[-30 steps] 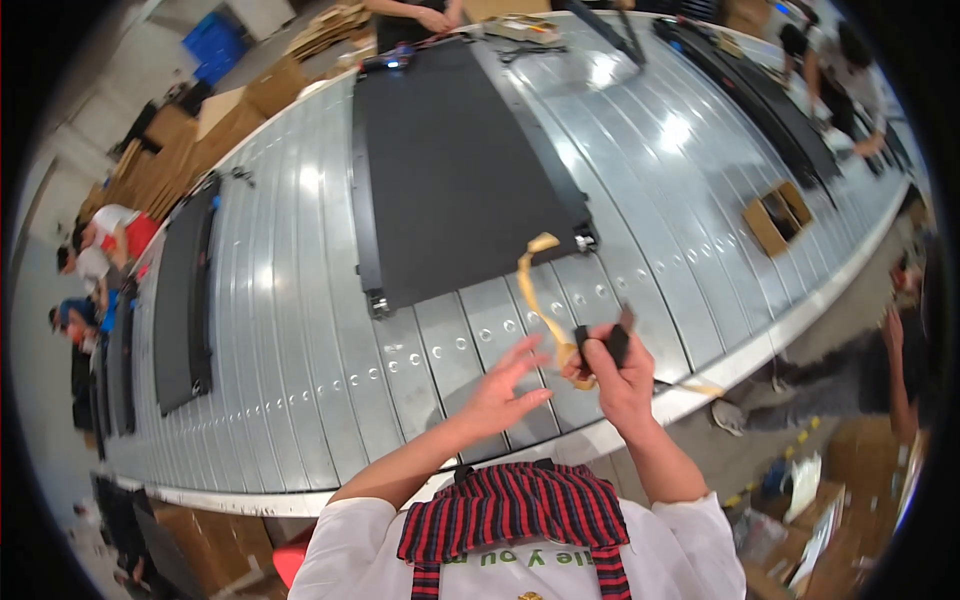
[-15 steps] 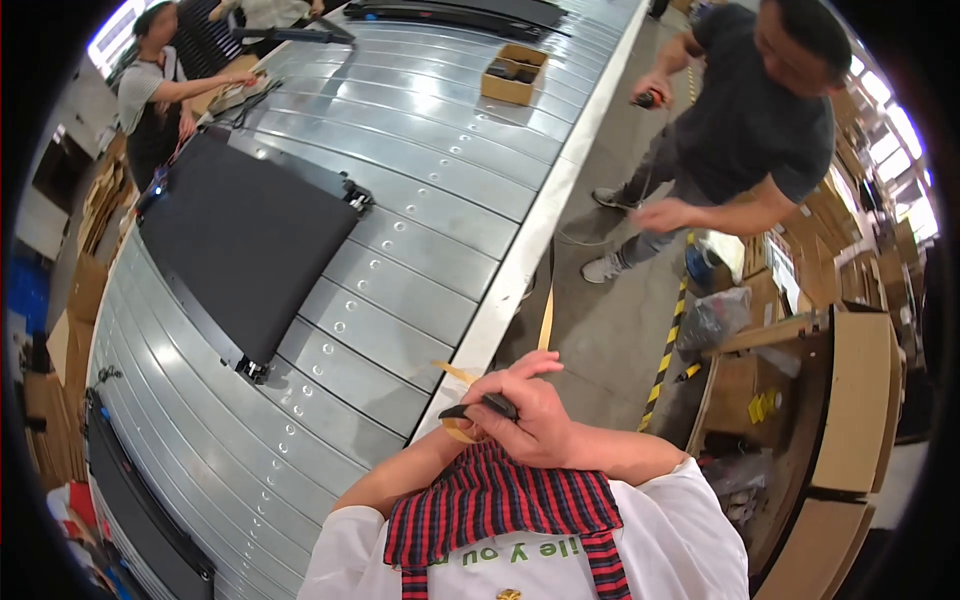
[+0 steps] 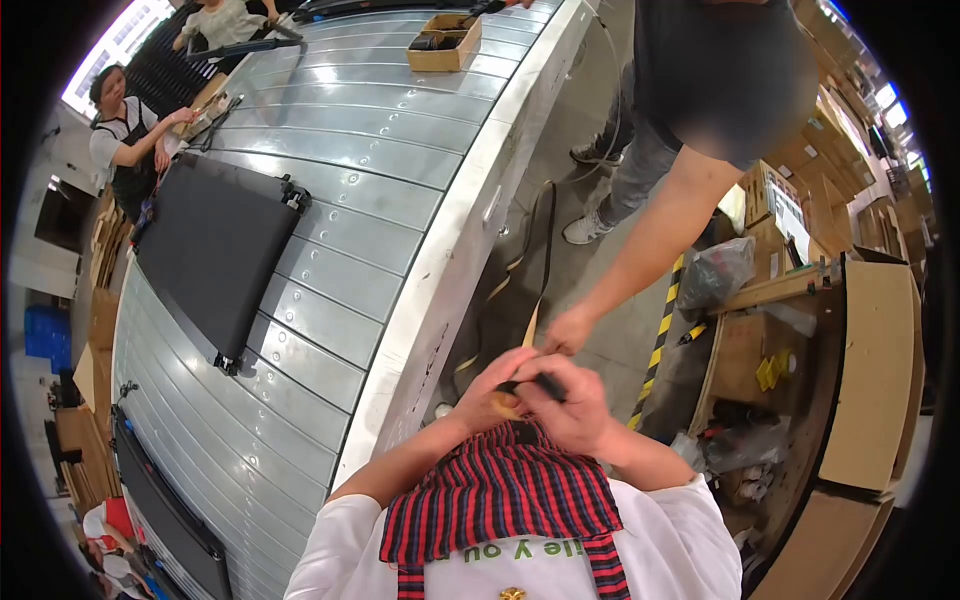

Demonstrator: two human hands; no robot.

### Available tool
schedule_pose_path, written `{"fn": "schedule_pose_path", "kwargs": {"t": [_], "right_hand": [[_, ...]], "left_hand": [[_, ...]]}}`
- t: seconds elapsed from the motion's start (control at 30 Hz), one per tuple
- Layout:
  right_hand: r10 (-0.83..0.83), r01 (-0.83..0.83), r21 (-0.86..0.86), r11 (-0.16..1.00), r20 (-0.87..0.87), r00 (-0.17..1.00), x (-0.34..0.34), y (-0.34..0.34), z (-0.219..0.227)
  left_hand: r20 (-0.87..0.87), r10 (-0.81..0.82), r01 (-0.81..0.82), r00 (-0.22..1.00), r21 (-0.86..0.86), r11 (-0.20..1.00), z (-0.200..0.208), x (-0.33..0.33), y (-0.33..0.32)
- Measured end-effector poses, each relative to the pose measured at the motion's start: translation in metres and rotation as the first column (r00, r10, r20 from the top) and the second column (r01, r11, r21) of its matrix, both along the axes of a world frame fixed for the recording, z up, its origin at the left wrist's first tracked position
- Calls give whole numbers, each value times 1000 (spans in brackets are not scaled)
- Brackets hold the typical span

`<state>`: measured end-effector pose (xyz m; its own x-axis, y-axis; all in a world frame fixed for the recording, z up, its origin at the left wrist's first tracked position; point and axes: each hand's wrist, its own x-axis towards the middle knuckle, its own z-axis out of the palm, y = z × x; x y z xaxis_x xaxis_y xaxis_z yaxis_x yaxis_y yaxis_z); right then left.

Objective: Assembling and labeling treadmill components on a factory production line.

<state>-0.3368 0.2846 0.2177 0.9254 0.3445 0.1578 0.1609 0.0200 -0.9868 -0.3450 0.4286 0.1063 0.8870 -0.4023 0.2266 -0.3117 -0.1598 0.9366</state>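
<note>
Close in front of my chest, my hands are together around a long narrow strip [image 3: 531, 325], tan on one face and black on the other. My left hand [image 3: 488, 392] is closed on it, and a tan bit curls at its fingers. My right hand [image 3: 580, 408] grips a small black tool [image 3: 547, 386], blurred and partly covered by the fingers, so its kind is unclear. Just beyond, a co-worker's hand [image 3: 568, 330] reaches in beside the strip; whether it grips the strip is unclear. The strip's loose length loops over the floor side of the table.
A metal-slatted table [image 3: 330, 230] with a white edge runs along my left. On it are a black panel [image 3: 215, 255] with end fittings and a cardboard box [image 3: 440, 58] of dark parts. Cartons and a shelf [image 3: 770, 350] stand at right. Other people work at the far end.
The co-worker has come closer and stretched an arm down to my hands. My hands have shifted right, off the table edge, and my right hand has turned. The view has swung slightly.
</note>
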Motion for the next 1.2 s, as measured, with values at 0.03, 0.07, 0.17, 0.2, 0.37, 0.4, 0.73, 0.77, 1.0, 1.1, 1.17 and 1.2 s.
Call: {"fn": "schedule_pose_path", "kwargs": {"t": [0.03,0.07,0.17,0.2,0.37,0.4,0.73,0.77,1.0,1.1,1.17,1.2], "right_hand": [[-61,61,-37,997,14,998,-1,-14,1],[-129,131,-79,988,30,991,-2,-31,0],[-176,241,-379,894,198,964,3,-79,6],[-133,249,-530,810,248,960,4,-89,10],[-3,278,-723,632,356,934,31,-114,-24],[29,273,-766,582,355,934,40,-117,-30],[-359,676,-505,537,588,725,131,-120,-21],[-350,671,-503,545,591,727,137,-122,-16],[-385,701,-247,669,692,611,164,-132,10],[-425,693,-212,689,656,624,172,-135,17],[-403,646,-203,736,636,658,176,-134,22],[-401,646,-205,735,637,658,176,-132,25]], "left_hand": [[-74,4,10,997,188,982,-4,-2,0],[-125,122,-90,985,238,967,8,-2,-3],[-81,186,-161,979,241,957,-3,-4,12],[-124,221,-185,967,252,950,-11,-7,23],[-191,282,-241,940,215,947,-24,-9,42],[-186,282,-242,941,208,948,-24,-8,44],[-285,447,-420,848,153,895,-38,-11,85],[-288,485,-465,826,141,874,-38,-10,86],[-439,435,-435,787,105,894,-18,3,64],[-480,406,-385,778,147,911,-13,6,53],[-539,367,-368,759,110,923,-9,7,50],[-540,365,-368,759,108,924,-6,6,49]]}}
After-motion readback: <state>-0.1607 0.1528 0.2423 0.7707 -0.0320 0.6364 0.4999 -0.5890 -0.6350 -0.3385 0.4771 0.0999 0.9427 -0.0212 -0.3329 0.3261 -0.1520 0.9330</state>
